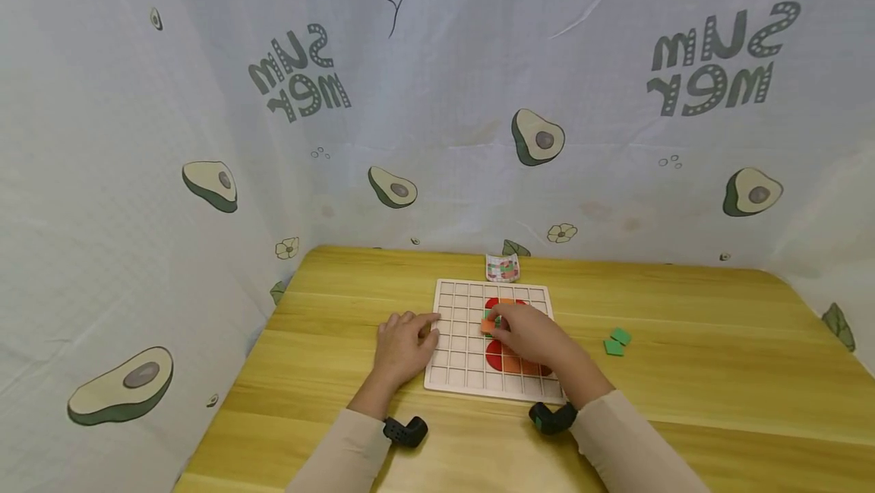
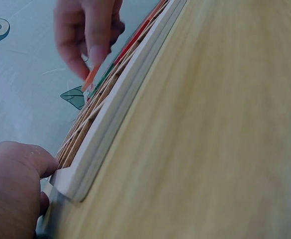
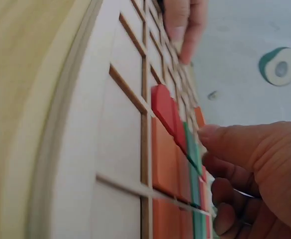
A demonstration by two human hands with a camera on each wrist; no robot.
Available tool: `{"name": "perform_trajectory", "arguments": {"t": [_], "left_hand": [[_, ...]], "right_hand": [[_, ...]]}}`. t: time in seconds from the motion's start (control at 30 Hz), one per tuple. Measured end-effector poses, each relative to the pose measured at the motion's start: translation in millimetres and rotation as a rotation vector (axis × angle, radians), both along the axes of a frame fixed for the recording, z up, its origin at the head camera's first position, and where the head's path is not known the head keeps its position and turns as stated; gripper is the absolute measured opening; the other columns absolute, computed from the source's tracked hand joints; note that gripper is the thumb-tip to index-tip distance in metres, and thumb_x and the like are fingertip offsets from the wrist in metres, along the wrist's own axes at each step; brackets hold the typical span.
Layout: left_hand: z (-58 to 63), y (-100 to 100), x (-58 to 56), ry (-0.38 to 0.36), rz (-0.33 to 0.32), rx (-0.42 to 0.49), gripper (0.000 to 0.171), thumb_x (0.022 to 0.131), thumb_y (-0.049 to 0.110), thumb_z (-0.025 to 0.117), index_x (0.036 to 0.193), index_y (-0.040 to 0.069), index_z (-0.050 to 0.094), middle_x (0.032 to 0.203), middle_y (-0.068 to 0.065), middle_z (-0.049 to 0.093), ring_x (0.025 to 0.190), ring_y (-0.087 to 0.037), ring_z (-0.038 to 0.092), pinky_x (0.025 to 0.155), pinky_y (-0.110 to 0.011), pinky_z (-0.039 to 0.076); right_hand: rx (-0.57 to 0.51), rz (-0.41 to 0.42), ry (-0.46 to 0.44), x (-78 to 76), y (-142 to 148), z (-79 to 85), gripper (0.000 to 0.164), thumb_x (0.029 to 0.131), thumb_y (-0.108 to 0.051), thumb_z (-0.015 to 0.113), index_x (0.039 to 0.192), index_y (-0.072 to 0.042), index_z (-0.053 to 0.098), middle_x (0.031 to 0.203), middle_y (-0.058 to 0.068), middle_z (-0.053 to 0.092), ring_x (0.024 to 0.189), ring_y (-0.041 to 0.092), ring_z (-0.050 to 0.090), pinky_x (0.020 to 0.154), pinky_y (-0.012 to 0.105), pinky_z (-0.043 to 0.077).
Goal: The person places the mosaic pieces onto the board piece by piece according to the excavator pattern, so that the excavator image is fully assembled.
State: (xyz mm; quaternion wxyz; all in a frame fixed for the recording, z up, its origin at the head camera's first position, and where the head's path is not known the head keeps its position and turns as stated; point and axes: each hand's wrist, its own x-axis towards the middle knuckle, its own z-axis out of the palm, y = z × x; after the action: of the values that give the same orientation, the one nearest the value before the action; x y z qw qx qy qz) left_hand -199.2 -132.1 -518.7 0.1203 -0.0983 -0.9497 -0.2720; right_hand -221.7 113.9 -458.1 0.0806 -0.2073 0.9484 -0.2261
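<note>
A wooden grid board [image 1: 451, 383] lies on the table, with red, orange and green tiles set in its right-hand squares. Between thumb and fingers of my right hand [image 1: 529, 332] is a small orange tile [image 1: 488, 327], held above the board's middle columns; it also shows in the left wrist view as a thin orange tile [image 2: 90, 78]. Below that hand sits a rounded red tile [image 1: 494, 356]. My left hand [image 1: 399, 352] touches the board's left edge with index finger and thumb, the index finger fairly straight.
Two loose green tiles [image 1: 614, 347] lie right of the board. A small picture card [image 1: 502, 268] with a coloured pattern is behind it, close to the curtain [image 1: 451, 204]. Black wrist cameras [image 1: 406, 431] sit on both wrists near the board's front edge.
</note>
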Motion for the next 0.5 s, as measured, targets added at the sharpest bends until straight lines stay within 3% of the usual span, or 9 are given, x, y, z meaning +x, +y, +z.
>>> {"name": "perform_trajectory", "arguments": {"t": [0.2,0.5], "left_hand": [[-0.8,1,-0.4,-0.008,0.005,-0.004,0.031,0.099,0.035,0.062,0.127,0.029,0.072,0.079,0.009,0.054,0.077,-0.012,0.038,0.077,-0.033,0.028],[-0.2,1,-1.2,0.001,0.010,-0.004,0.030,0.099,0.034,0.063,0.127,0.029,0.073,0.078,0.010,0.053,0.076,-0.012,0.039,0.077,-0.033,0.028]], "right_hand": [[0.032,-0.033,0.015,-21.4,-16,-8.5,0.023,0.098,-0.019,0.068,0.119,-0.008,0.071,0.098,0.004,0.072,0.081,0.015,0.061,0.080,0.039,0.054],[0.020,-0.047,0.052,-25.1,-21,-13.7,0.025,0.098,-0.018,0.068,0.121,-0.009,0.073,0.106,0.007,0.073,0.085,0.018,0.060,0.083,0.043,0.054]]}}
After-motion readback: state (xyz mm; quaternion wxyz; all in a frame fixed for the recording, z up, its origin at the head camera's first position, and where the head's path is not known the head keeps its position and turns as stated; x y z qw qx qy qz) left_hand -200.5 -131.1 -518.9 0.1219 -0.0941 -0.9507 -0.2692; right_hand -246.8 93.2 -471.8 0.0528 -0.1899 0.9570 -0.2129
